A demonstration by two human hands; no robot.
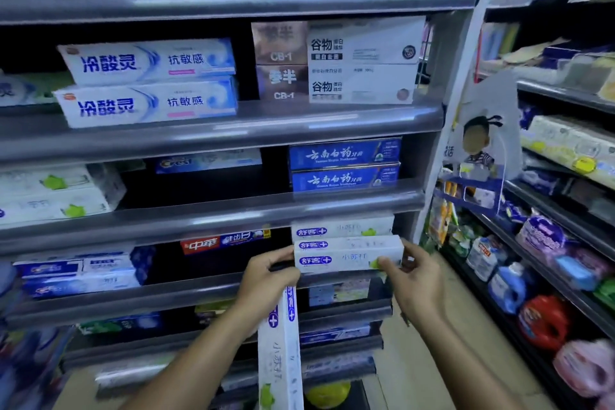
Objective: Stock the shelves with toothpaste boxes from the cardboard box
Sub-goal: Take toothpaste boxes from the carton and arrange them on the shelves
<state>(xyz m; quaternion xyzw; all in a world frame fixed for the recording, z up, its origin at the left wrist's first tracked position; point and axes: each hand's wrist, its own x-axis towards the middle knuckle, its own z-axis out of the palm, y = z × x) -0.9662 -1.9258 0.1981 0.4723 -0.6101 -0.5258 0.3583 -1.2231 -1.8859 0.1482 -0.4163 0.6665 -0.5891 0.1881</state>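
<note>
Right hand [416,280] pinches the right end of a white toothpaste box [346,256], thumb on the front face and fingers curled round the end. Left hand [266,280] is at the left end of that same box, thumb and fingertips touching it. The box is level between both hands, long side facing out, blue logo on the left.

Left hand also grips a second toothpaste box [279,343] of the same design. It hangs upright from the palm, pointing down in front of the lower shelves.

The level box sits at the front of the right bay of the third shelf [166,299] from the top. Can't tell whether it rests on the shelf or is held just above it. Directly behind and above it is a matching stocked box [342,230], apparently touching.

A red toothpaste box [226,240] lies further left in the same row, with a dark gap beside the left hand. Blue-and-white boxes [80,273] are stacked at the far left.

One shelf up, two dark blue boxes [344,166] are stacked right above the hands. Higher still are white-and-blue boxes [149,83].

To the right, a side aisle rack holds detergent bottles [506,286], blue and red, well apart from the hands.
</note>
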